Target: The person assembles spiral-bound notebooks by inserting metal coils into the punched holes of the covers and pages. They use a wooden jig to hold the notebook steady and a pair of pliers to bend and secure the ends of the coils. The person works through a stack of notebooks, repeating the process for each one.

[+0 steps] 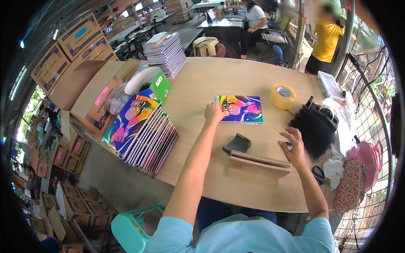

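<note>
- The colourful notebook (240, 109) lay flat on the wooden table (219, 78), straight ahead of the person and a little to the left, its long axis running left to right across the table.
- The left hand (214, 113) was the nearer one — it rested at the notebook's left short edge, touching it, fingers curled down onto the cover; whether it gripped the edge or only pressed on it could not be told.
- That arm was stretched well forward, forearm nearly straight from the lower edge of the view to the book.
- The right hand (292, 146) hung well apart from the notebook, to its lower right, fingers spread and half open; a small blue thing showed at the fingers, too small to name.
- It hovered just beside the heap of black spiral bindings (314, 128) and above a wooden block (259, 165).
- A dark wedge-shaped object (237, 143) lay between the hands; a roll of tape (283, 96) stood beyond the notebook's right end.
- A slanting stack of like notebooks (143, 133) sat at the table's left edge.
</note>
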### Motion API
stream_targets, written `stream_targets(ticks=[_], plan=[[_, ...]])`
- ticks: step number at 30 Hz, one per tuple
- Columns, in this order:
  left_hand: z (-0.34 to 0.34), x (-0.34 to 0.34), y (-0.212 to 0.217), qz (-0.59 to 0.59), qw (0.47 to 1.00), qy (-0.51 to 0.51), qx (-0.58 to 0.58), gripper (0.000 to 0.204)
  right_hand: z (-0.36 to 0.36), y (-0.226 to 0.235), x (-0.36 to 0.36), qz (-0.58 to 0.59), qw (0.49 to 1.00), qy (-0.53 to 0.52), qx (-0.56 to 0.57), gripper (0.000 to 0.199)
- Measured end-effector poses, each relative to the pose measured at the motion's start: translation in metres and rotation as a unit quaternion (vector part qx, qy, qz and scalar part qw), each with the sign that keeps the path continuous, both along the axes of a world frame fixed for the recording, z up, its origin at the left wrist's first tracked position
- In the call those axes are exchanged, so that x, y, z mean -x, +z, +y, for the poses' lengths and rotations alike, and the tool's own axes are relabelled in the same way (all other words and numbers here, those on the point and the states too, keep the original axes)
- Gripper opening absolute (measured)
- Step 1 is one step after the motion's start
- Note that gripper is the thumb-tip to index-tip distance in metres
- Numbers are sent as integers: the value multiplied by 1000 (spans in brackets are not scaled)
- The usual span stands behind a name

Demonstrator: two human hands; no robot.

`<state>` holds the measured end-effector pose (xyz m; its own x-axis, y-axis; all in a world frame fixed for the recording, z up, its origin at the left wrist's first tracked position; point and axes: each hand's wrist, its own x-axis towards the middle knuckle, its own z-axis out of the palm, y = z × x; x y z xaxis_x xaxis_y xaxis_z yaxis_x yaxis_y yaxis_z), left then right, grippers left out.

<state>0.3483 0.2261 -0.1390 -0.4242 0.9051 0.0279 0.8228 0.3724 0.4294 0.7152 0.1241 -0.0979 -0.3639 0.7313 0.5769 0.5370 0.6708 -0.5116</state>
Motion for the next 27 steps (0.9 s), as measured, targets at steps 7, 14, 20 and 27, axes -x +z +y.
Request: stream_targets(ticks=[7, 14, 20, 27], plan=[[13, 17, 5, -7, 996, 50, 75, 49, -4, 14, -25, -24, 999, -25, -9, 40], [-92, -36, 127, -174, 937, -155, -260, 22, 13, 50, 29, 287, 942, -38, 169, 59], [-209, -28, 115, -416, 821, -200, -337, 35, -48, 110, 82, 247, 941, 180, 147, 20], [-214, -4, 21, -483, 796, -178, -319, 28, -68, 95, 99, 93, 979, 144, 114, 13]])
